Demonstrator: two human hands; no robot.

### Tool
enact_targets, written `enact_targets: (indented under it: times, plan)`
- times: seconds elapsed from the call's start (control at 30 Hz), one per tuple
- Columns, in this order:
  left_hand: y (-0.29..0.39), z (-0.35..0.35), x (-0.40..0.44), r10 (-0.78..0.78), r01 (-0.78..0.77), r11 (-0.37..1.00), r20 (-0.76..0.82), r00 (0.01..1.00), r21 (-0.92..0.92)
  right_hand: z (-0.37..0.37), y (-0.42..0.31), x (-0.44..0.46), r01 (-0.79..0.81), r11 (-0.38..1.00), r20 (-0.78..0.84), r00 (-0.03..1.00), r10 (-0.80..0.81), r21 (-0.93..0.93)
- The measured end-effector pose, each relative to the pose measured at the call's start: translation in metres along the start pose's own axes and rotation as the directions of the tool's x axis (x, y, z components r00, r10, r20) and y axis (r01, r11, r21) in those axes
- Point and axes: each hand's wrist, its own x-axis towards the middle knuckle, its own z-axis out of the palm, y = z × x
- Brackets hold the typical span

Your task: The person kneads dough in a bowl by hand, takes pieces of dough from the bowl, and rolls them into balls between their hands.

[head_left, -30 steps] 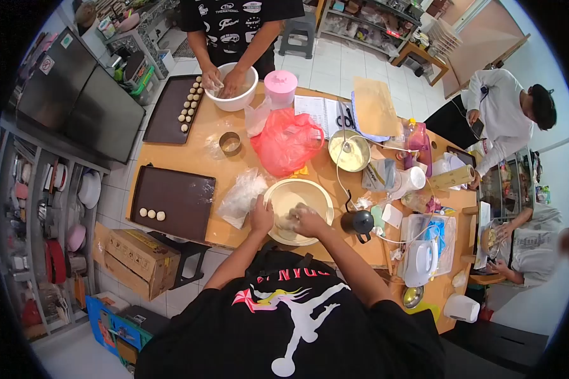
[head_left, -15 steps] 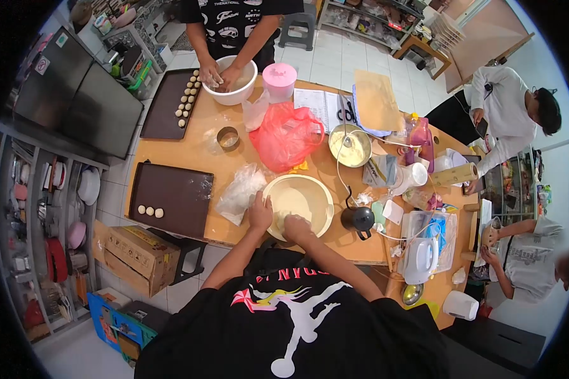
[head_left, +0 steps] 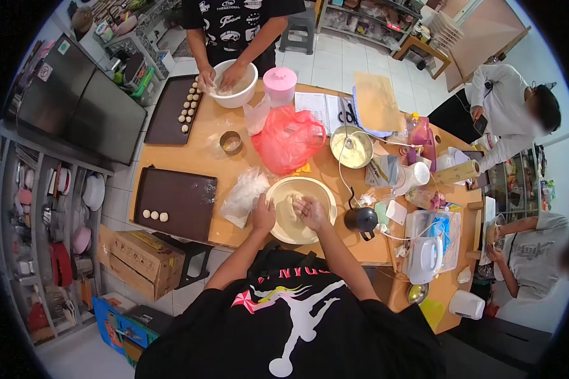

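Note:
A cream mixing bowl (head_left: 323, 232) stands at the table edge in front of me, with pale, sticky dough (head_left: 291, 207) inside. My left hand (head_left: 263, 213) grips the bowl's left rim. Inside the bowl, on the right, my right hand (head_left: 312, 213) has its fingers curled at the dough, and a lump of it stretches up beside the fingertips. Left of the bowl lies a clear plastic bag (head_left: 243, 196) with white contents. A red plastic bag (head_left: 289, 139) sits just behind the bowl.
Two dark baking trays (head_left: 177, 211) (head_left: 164, 120) hold dough balls. A black kettle (head_left: 360, 220) stands right of my bowl, near a metal bowl (head_left: 351, 149) of pale mixture. Across the table, a person works in a white bowl (head_left: 237, 99). Two other people are at the right.
My right hand has turned and lifted from the bowl's near side toward its right, drawing dough upward. My left hand stays on the rim. The view has shifted slightly.

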Motion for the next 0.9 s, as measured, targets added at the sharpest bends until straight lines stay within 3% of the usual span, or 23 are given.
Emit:
enact_targets:
  times: [0.1, 0.13, 0.2, 0.3, 0.4, 0.5, 0.7, 0.8, 0.9]
  plan:
    - [0.000, 0.004, -0.001, -0.015, 0.015, 1.000, -0.014, 1.000, -0.027, -0.005, -0.010, -0.040, 0.050, 0.982, 0.053, 0.998, -0.041, -0.180]
    - [0.001, 0.003, -0.001, -0.022, 0.021, 0.999, -0.006, 1.000, -0.038, -0.007, -0.013, -0.046, 0.109, 0.914, 0.014, 0.994, -0.112, -0.391]
    - [0.005, -0.001, -0.001, -0.037, 0.037, 0.999, 0.017, 0.999, -0.022, -0.013, -0.018, -0.054, 0.167, 0.641, -0.013, 0.963, -0.267, -0.749]
    - [0.010, -0.007, -0.002, -0.057, 0.056, 0.998, 0.037, 0.998, 0.021, -0.025, -0.010, -0.044, 0.336, 0.405, 0.248, 0.935, -0.253, -0.850]
    - [0.009, -0.005, -0.002, -0.041, 0.041, 0.999, 0.031, 0.999, 0.000, 0.016, -0.010, -0.049, 0.304, 0.296, 0.300, 0.952, -0.060, -0.905]
    - [0.008, -0.003, -0.002, -0.030, 0.030, 0.999, 0.022, 0.999, -0.017, 0.025, 0.020, -0.008, 0.288, 0.226, 0.272, 0.957, -0.101, -0.931]
    - [0.017, -0.009, 0.003, -0.055, 0.057, 0.997, 0.037, 0.998, -0.057, 0.033, 0.025, -0.003, 0.191, 0.365, 0.126, 0.973, -0.193, -0.911]
    - [0.003, -0.003, -0.004, -0.022, 0.023, 0.998, 0.021, 1.000, -0.053, 0.027, 0.020, 0.015, 0.128, 0.607, 0.084, 0.991, -0.101, -0.784]
    - [-0.006, 0.007, 0.001, 0.029, -0.029, 0.999, -0.022, 0.999, -0.014, 0.019, 0.004, 0.008, -0.061, 0.855, 0.121, 0.982, 0.143, -0.515]
